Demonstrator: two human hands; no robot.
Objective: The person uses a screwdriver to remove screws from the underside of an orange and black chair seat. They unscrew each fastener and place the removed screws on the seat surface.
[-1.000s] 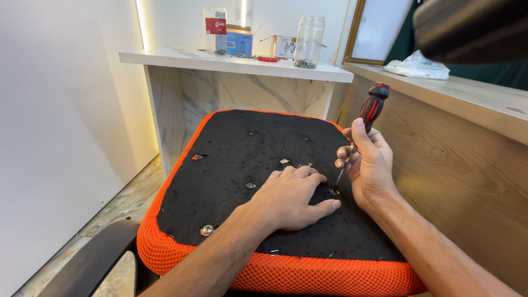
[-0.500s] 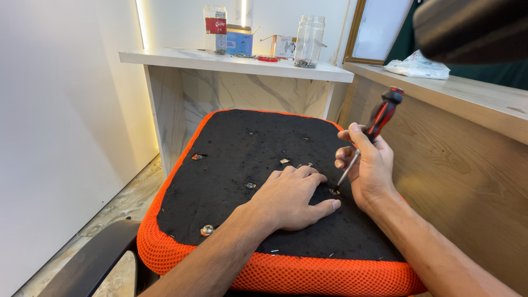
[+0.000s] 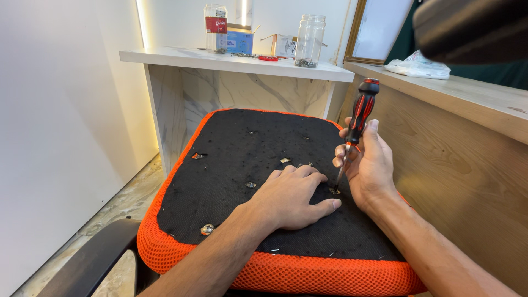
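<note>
**Screwdriver set on a seat-base screw**

Your right hand (image 3: 369,165) is clenched around a red-and-black screwdriver (image 3: 357,118), held nearly upright with its tip on a screw (image 3: 334,191) at about 3 o'clock on the upturned chair seat (image 3: 236,148). Your left hand (image 3: 291,198) grasps nothing; it lies flat and open on the black underside, fingertips just beside that screw. At 12 o'clock, two clear jars (image 3: 308,41) stand on a white shelf (image 3: 181,56).

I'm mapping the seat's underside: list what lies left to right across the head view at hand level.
Small metal fitting in the black fabric → left hand pressed flat → screw under the driver tip → right hand gripping the red-and-black screwdriver.
</note>
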